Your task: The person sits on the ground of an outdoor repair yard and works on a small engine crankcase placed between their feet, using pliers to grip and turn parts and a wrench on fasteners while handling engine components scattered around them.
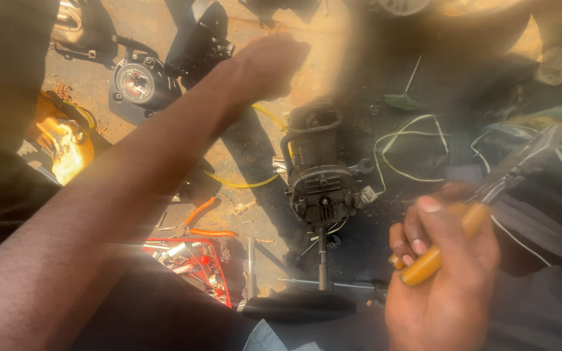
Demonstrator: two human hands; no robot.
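Observation:
My right hand (447,273) grips pliers (482,205) with orange handles, their metal jaws pointing up and right toward thin white wires (406,140). My left hand (271,65) reaches far forward over the sandy ground, fingers curled; whether it holds anything cannot be made out. Between the hands a dark engine part (319,170) stands on a thin metal shaft, with a yellow wire (245,184) curving out to its left.
A round gauge in a black housing (139,83) lies at the upper left. Orange-handled pliers (200,221) and a red tray (222,286) of small parts sit lower left. A yellow object (66,140) is at far left. A black pedal-like bar (297,305) lies at the bottom.

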